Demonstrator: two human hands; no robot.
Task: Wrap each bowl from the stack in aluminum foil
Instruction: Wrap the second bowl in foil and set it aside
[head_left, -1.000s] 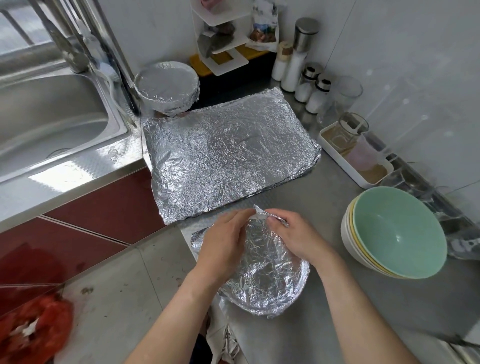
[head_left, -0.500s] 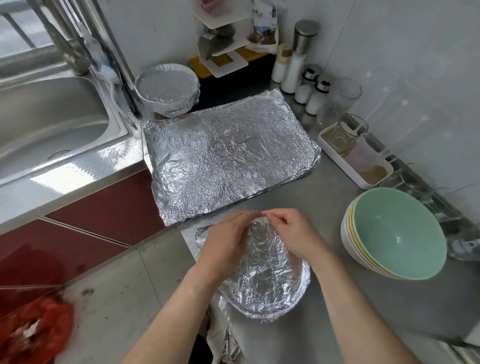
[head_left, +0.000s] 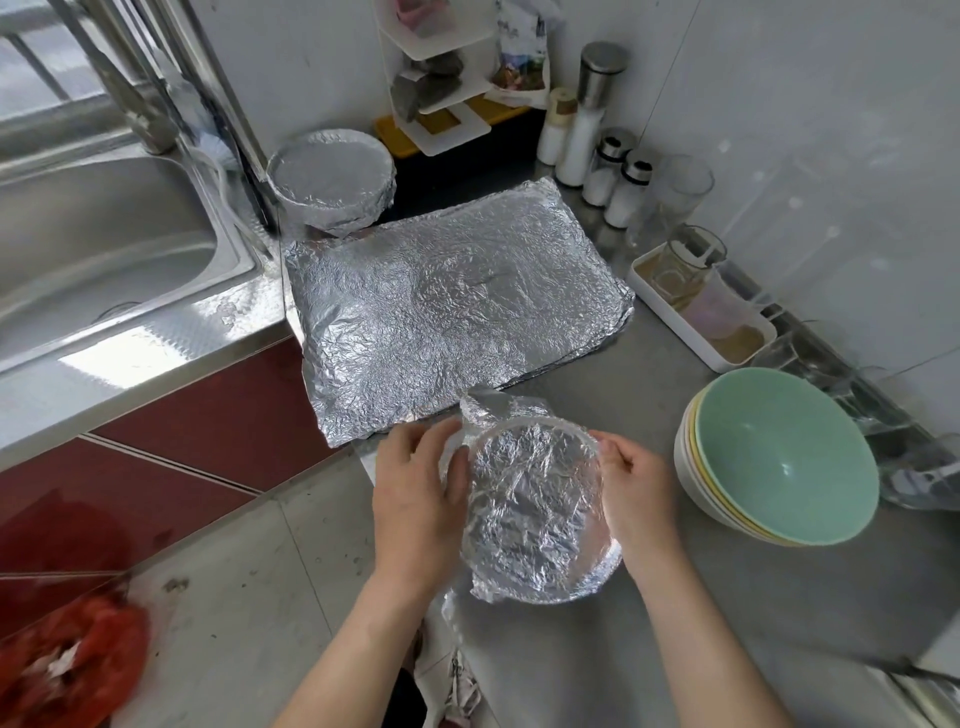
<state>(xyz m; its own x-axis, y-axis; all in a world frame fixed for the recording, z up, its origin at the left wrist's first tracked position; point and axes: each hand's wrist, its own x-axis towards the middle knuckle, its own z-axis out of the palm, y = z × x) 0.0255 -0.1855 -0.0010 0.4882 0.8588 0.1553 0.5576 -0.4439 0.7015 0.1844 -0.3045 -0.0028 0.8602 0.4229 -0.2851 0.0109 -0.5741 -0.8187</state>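
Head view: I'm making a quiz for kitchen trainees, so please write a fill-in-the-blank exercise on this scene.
1. The left hand and right hand grip a foil-covered bowl; the unwrapped stack sits to its ____.
2. The stack's top bowl is ____ in colour.
3. The finished wrapped bowl stands at the back, next to the ____.
Missing words: right; green; sink.

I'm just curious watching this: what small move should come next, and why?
Probably the left hand should fold down the foil flap sticking up at the far rim of the bowl; the right hand grips the opposite side, where the foil already looks snug.
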